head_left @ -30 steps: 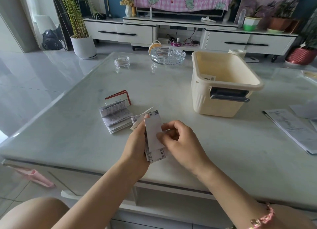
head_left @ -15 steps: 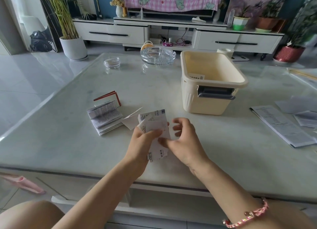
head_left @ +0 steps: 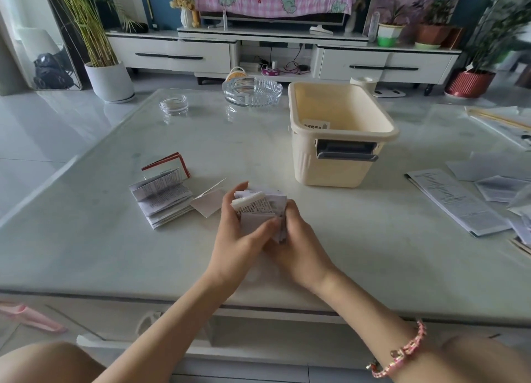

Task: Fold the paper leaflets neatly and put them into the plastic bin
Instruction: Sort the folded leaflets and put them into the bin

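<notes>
Leaflet point(head_left: 253, 207) sits pinched between left hand point(head_left: 238, 239) and right hand point(head_left: 298, 247) near the front edge of the bench point(head_left: 373, 253); uneven pressing could skew the crease.

Left grip point(head_left: 238, 233): dead centre of the frame, thumb laid across the front of the folded leaflet point(head_left: 254, 207), fingers wrapped round behind its left edge, one fingertip peeking over the top.
Right grip point(head_left: 298, 247): tucked right against the left one, fingers curled in and pinching the leaflet's right edge, back of the hand to the camera.
Contact: the two grips touch just under the leaflet.
Left forearm point(head_left: 172, 319): bare, climbing from the lower left towards centre.
Right forearm point(head_left: 359, 302): bare, slanting in from the lower right.
Wrists: both straight, near each other.
</notes>
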`<state>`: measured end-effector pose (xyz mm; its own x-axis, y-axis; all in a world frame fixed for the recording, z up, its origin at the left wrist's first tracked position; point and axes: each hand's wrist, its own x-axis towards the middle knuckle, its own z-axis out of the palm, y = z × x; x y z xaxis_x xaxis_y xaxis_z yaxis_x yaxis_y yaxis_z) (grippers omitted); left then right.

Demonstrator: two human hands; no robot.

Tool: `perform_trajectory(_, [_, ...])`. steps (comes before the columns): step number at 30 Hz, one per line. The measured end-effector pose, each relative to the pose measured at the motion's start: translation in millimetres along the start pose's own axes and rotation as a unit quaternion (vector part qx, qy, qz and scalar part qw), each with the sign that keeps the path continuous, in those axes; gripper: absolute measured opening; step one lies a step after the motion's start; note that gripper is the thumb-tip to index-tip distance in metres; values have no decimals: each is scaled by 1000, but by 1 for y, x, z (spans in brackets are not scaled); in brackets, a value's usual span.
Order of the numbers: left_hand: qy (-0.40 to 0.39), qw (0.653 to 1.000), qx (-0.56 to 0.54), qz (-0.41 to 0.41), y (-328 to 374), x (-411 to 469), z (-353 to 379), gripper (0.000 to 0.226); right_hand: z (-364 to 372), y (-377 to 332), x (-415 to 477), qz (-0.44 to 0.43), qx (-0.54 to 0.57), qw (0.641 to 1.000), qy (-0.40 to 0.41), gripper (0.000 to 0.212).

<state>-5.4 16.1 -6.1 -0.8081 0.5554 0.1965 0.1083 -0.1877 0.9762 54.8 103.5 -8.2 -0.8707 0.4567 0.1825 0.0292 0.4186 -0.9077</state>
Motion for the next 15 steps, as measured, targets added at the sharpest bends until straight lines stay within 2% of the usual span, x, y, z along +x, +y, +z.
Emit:
perform_trajectory(3, [-24,999,20,12,-3,-2,0,66,7,4,-4,-3,-2,1000,-20,46])
perform_trajectory(5, [-38,999,35,7,-6,-2,-2,73,6,4,-6,3,-19,999,-27,43])
perform_trajectory(7, [-59,997,58,-11,-5,-2,-4,72,4,6,-6,-4,-1,1000,2,37])
perform_trajectory(10, [-41,999,1,-36,-1,1,-7,44,5,8,-3,11,0,999,49,29])
perform_trajectory(13, [-4,997,-30,-66,0,6,-8,52,5,8,-1,20,1,999,49,31])
perform_trajectory(15, [20,998,-34,-58,2,6,-4,28,5,7,0,22,-2,998,53,31])
